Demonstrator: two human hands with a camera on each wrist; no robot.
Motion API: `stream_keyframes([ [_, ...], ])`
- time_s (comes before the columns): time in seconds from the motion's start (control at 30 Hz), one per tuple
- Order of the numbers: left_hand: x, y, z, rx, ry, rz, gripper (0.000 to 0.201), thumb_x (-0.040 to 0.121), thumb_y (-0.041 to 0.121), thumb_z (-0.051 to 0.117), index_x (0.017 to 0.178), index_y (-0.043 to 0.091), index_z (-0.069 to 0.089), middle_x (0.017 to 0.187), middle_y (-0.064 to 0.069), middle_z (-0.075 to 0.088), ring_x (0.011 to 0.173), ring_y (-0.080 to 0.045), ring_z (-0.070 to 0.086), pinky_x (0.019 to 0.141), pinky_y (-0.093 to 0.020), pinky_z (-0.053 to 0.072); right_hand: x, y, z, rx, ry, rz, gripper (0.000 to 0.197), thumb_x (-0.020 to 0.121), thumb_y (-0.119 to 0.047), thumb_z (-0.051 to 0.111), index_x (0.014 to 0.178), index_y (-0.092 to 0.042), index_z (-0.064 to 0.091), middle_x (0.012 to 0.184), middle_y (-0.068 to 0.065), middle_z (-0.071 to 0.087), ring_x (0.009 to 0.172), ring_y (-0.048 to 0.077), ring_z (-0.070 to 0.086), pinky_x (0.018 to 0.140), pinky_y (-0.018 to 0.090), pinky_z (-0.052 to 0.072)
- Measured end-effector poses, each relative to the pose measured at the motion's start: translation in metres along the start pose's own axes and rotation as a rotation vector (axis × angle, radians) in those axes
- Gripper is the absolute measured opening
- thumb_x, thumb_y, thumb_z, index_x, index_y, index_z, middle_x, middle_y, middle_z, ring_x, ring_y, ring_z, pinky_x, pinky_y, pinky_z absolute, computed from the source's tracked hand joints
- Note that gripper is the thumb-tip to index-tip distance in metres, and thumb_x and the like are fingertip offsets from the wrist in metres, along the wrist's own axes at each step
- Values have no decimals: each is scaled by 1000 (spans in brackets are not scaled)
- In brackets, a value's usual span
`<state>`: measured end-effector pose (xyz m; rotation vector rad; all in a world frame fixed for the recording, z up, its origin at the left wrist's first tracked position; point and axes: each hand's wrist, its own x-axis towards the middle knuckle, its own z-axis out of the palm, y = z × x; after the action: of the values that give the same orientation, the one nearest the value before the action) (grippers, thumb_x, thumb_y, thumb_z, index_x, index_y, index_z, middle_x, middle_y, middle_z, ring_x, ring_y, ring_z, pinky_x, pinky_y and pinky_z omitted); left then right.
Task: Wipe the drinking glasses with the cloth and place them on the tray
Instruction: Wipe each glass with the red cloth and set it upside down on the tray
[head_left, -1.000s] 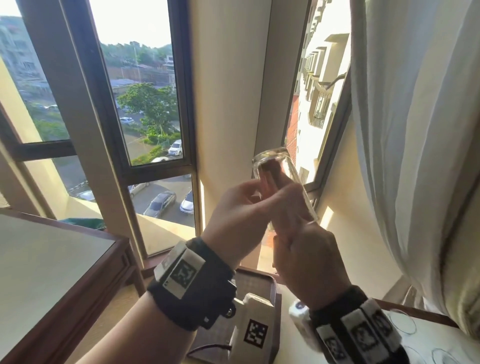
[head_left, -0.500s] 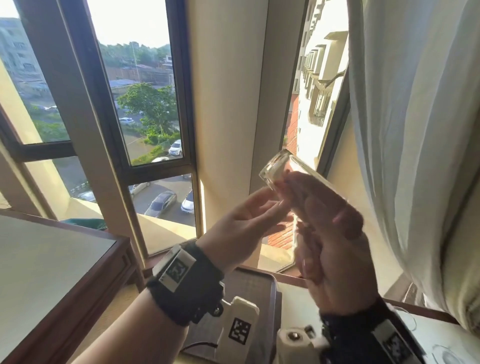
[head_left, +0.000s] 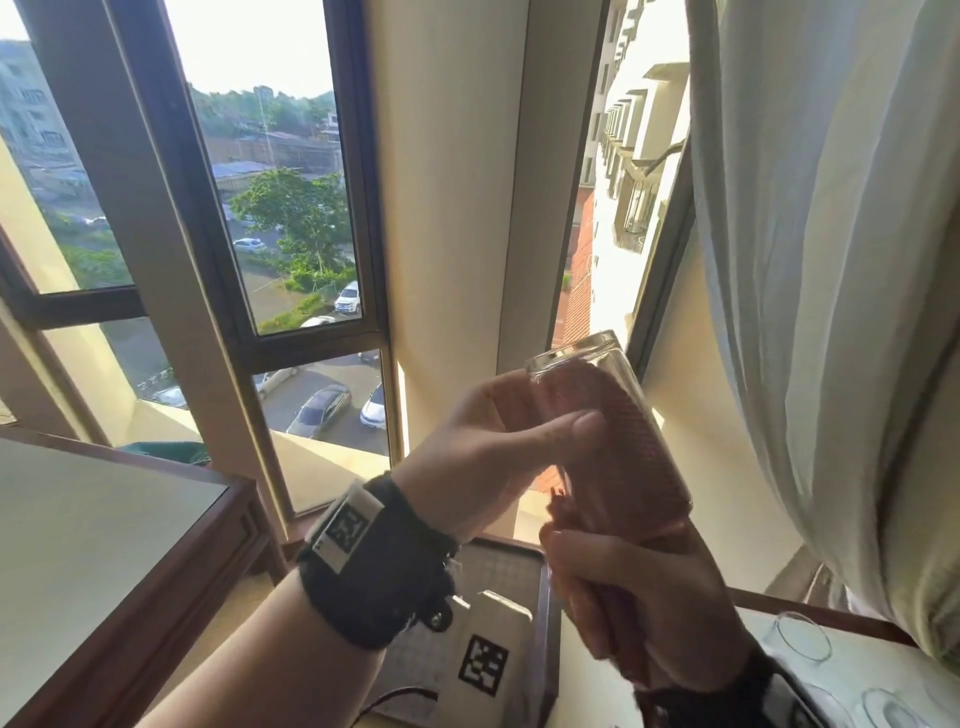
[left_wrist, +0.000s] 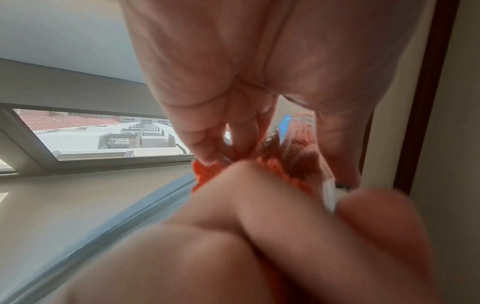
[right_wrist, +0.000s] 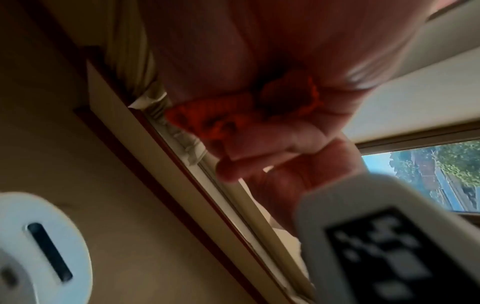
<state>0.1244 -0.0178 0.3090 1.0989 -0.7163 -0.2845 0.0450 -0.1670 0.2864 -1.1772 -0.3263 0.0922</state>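
A clear drinking glass (head_left: 623, 441) is held up in front of the window, base up and tilted left, mouth down to the right. An orange cloth (head_left: 558, 506) fills its inside and hangs out of the mouth. My left hand (head_left: 545, 415) grips the glass from the left, thumb across its near side. My right hand (head_left: 623, 597) is just below the mouth, fingers curled round the bunched cloth. The left wrist view shows the cloth (left_wrist: 280, 170) between both hands. In the right wrist view it (right_wrist: 207, 121) shows dimly in my fist. The dark tray (head_left: 548, 639) lies below the hands.
More clear glasses (head_left: 800, 636) stand on the pale tabletop at the lower right. A wooden-edged table (head_left: 104, 545) is at the lower left. A pale curtain (head_left: 831, 260) hangs close on the right, and window frames stand behind the hands.
The glass has swung more upright, base up. My right hand has dropped from its side to below the mouth, and the orange cloth now shows inside the glass.
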Motion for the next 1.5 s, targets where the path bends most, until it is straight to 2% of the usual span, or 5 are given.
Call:
stream_keyframes([
  [0.63,11,-8,2,224,321,-148,16,88,38,83,85,22,82,98,-13,78,97,-25,75,108,-52,54,30,10,-16,-794,169,-207,24,86,-7,71,70,-19,59,43,-19,36,34,-2,44,45,3,38],
  [0.97,1,-17,0,-129,99,-89,64,88,37,84,130,-3,58,125,-20,61,116,-33,64,109,-52,47,23,5,-5,687,-278,48,59,105,-51,35,141,-4,38,98,12,70,42,14,63,39,18,39],
  [1.23,-6,-12,0,216,233,-225,53,95,51,58,127,10,66,133,-15,69,125,-25,68,117,-54,47,23,-4,-21,-627,545,-326,45,91,-48,60,75,-7,68,43,5,54,28,12,49,32,19,39],
  [1.4,4,17,19,245,277,-249,56,90,73,61,95,20,80,106,-5,79,108,-16,73,108,-45,51,26,17,-32,-1373,321,-747,27,98,-27,66,113,-7,76,121,3,73,85,2,69,76,13,54],
  [1.5,5,16,24,313,311,-141,40,88,50,79,91,10,80,95,-11,80,91,-20,77,90,-39,59,24,26,-26,-1436,249,-661,24,96,-20,62,107,-2,75,85,7,76,60,5,62,69,2,40],
])
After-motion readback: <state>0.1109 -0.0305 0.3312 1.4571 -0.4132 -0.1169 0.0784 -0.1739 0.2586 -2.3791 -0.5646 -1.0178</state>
